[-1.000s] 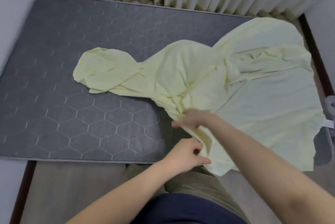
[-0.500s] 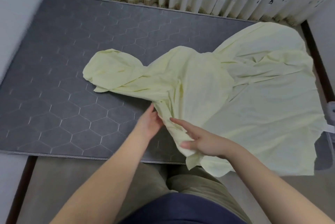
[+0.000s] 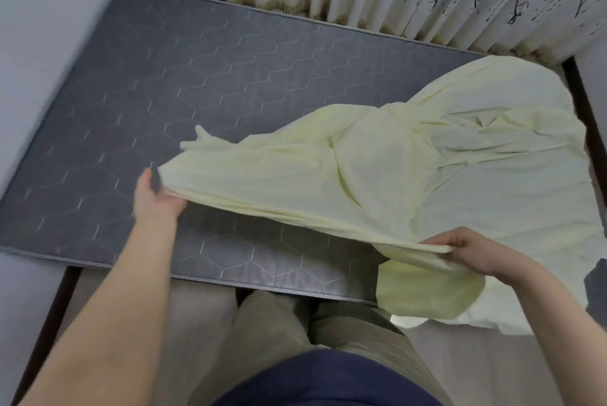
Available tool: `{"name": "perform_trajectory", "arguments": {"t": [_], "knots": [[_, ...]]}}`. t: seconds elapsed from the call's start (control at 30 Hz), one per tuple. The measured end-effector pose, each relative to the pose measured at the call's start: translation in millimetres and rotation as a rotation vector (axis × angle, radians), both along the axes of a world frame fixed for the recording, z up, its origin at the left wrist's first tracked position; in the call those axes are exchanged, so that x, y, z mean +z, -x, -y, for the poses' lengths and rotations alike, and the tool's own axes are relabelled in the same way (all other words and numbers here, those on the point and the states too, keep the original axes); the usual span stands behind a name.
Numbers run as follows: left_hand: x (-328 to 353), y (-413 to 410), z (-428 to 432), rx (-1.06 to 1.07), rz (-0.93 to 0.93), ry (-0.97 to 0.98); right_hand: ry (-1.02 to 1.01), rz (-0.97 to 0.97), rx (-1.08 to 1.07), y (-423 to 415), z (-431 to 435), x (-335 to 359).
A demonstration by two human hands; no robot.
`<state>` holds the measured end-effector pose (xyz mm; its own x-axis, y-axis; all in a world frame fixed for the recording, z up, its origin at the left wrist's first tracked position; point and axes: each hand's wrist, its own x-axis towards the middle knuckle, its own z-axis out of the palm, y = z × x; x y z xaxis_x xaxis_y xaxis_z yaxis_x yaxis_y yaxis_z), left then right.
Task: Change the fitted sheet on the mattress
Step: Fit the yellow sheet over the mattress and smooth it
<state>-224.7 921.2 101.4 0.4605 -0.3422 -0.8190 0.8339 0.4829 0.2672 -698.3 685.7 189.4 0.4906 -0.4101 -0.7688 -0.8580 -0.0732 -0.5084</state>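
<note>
left hand [image 3: 154, 198] has swung left, stretching sheet [image 3: 361, 175] from right hand [image 3: 466, 251].

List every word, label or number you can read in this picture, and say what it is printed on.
On the curtain: columns of dark written characters beside the bamboo prints, too small and blurred to read.
On the sheet and the mattress: no writing shows.

both hands [image 3: 157, 200] [image 3: 468, 249] grip a pale yellow sheet [image 3: 377, 169] over the grey mattress [image 3: 197, 84].
</note>
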Motion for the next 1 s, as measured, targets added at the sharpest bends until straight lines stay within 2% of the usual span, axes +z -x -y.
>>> {"name": "perform_trajectory", "arguments": {"t": [0.1, 0.13, 0.2, 0.27, 0.3, 0.37, 0.43, 0.5, 0.57, 0.63, 0.67, 0.77, 0.83, 0.93, 1.0], "knots": [[15.9, -26.5, -54.2, -0.145, 0.364, -0.271, 0.467, -0.395, 0.147, 11.0, 14.0, -27.9], [18.1, -37.3, -63.8, -0.193, 0.402, -0.323, 0.544, -0.517, 0.227, 11.8, 13.0, -35.8], [14.3, -53.3, -76.5, -0.278, 0.477, -0.4, 0.523, -0.686, 0.376, 3.8, 2.6, -54.1], [19.8, -54.7, -74.3, -0.316, 0.499, -0.428, 0.425, -0.73, 0.483, -22.5, -17.6, -72.1], [24.4, -46.2, -72.1, -0.361, 0.508, -0.42, 0.368, -0.682, 0.511, -42.0, -31.0, -79.5], [36.0, -17.7, -66.2, -0.522, 0.563, -0.388, 0.235, -0.399, 0.47, -91.7, -64.1, -90.8], [54.2, 17.5, -64.9, -0.644, 0.578, -0.252, 0.155, -0.078, 0.43, -148.5, -105.2, -93.7], [73.1, 41.7, -64.9, -0.702, 0.583, -0.085, 0.185, 0.085, 0.406, -199.1, -145.9, -95.0], [91.7, 55.5, -66.8, -0.729, 0.608, 0.075, 0.313, 0.1, 0.383, -236.0, -178.7, -99.5], [103.2, 58.6, -73.3, -0.707, 0.659, 0.118, 0.461, 0.083, 0.344, -258.2, -190.7, -107.7], [107.6, 56.1, -78.2, -0.669, 0.695, 0.076, 0.487, 0.089, 0.285, -264.2, -187.9, -110.1], [100.8, 37.7, -98.8, -0.475, 0.704, -0.127, 0.322, 0.176, -0.024, -262.7, -165.1, -105.1], [90.9, 25.0, -117.1, -0.325, 0.57, -0.176, 0.41, 0.182, -0.012, -247.1, -148.2, -96.6], [71.5, 11.7, -139.5, -0.145, 0.246, -0.156, 0.702, 0.069, 0.254, -215.0, -132.9, -87.7], [56.1, 9.0, -156.3, -0.125, 0.09, -0.189, 0.834, -0.041, 0.347, -191.2, -125.5, -89.4]]}}
